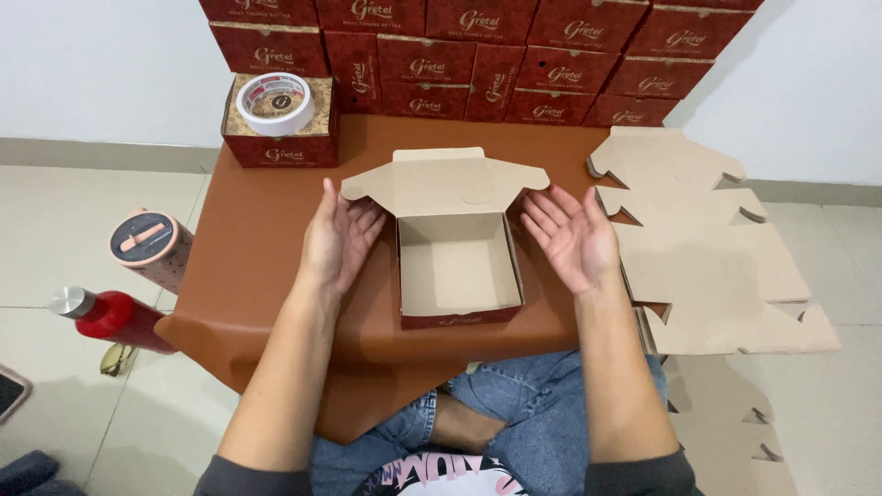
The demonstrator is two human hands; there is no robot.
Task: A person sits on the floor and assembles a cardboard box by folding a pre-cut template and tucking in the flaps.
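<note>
Fingers [354, 219] of the left hand [336, 241] are stretched out and slightly spread, palm turned toward the open cardboard box [457, 266], and they hold nothing. The right hand [571, 237] mirrors it on the other side of the box, palm facing inward, fingers open and empty. Both hands are just beside the box walls; I cannot tell if the fingertips touch the side flaps.

The box stands upright in the middle of a brown mat [266, 239], with dark red outside and plain brown inside. Its lid [446, 179] is folded back on the far side, with 2 side flaps spread out.

Right of the box, well within reach, lies a stack of flat unfolded box blanks [717, 257], brown side up. Behind the box, against the white wall, closed dark red boxes [514, 55] are piled in rows. Far-left of the box, 1 more closed red box [280, 138] carries a roll of white tape [276, 103] on top. Left of the box, off the mat on the tiled floor, stand a round speckled container [152, 248] and a red bottle [115, 317] lying on its side. Near side of the box, the person's crossed legs in blue jeans [514, 413] are visible.
</note>
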